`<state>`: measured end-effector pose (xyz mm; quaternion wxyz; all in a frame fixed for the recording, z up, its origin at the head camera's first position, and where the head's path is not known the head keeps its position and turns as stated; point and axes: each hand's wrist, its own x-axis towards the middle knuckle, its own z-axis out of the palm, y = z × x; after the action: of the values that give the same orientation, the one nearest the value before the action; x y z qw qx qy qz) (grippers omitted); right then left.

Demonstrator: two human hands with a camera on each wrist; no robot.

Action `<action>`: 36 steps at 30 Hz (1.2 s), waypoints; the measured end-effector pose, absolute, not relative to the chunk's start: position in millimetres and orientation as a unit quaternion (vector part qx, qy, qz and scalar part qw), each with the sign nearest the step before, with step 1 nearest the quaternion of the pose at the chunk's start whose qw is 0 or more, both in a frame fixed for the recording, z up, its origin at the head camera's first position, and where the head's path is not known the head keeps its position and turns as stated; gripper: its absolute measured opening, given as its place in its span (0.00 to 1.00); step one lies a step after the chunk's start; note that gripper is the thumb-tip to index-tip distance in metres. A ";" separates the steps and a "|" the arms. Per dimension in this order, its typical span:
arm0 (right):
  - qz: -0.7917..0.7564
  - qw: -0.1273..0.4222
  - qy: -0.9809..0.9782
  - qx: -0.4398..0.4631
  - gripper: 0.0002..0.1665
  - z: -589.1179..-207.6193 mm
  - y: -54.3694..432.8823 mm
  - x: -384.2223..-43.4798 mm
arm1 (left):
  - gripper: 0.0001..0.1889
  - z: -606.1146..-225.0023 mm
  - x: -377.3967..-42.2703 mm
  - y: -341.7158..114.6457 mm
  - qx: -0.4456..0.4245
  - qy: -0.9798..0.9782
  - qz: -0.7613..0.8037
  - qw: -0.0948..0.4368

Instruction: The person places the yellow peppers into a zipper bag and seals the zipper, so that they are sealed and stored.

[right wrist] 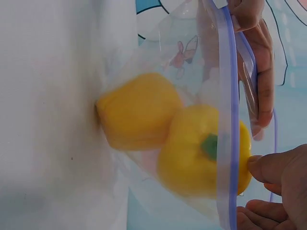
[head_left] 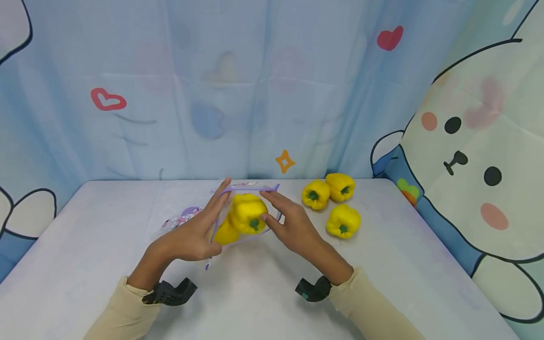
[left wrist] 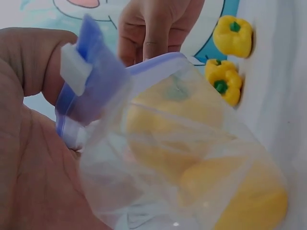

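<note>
A clear zip bag [right wrist: 227,120] with a purple zip strip stands open-mouthed between both hands over the table. Inside are two yellow bell peppers; one [head_left: 248,212] with a green stem fills the mouth, the other [head_left: 225,232] lies deeper. My left hand [head_left: 191,241] grips the bag's left side, fingers along the far rim and thumb at the near edge. The white slider [left wrist: 76,69] shows beside it. My right hand [head_left: 297,226] is at the right side of the mouth, its thumb touching the upper pepper and its fingertips at the far rim.
Three loose yellow bell peppers lie on the table right of the bag: one [head_left: 316,194] beside another [head_left: 340,186] at the back edge, one [head_left: 343,221] nearer. Clear plastic with purple cartoon print [head_left: 187,216] lies behind my left hand. A printed curtain [head_left: 238,118] hangs behind the table.
</note>
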<state>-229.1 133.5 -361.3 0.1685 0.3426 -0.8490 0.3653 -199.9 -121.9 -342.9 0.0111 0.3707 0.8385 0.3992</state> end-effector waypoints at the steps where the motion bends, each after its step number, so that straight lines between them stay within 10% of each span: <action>1: 0.364 0.172 -0.849 0.343 0.32 -359.7 133.7 -227.8 | 0.57 -341.4 -199.2 -122.0 0.370 0.839 0.398 0.012; 36: 0.345 0.186 -0.844 0.366 0.27 -332.1 133.4 -200.7 | 0.56 -318.6 -185.0 -127.7 0.389 0.831 0.398 -0.033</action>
<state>-200.7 133.4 -332.1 0.1855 0.3664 -0.8439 0.3451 -185.0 -127.7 -318.6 -0.0332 0.3886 0.8305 0.3976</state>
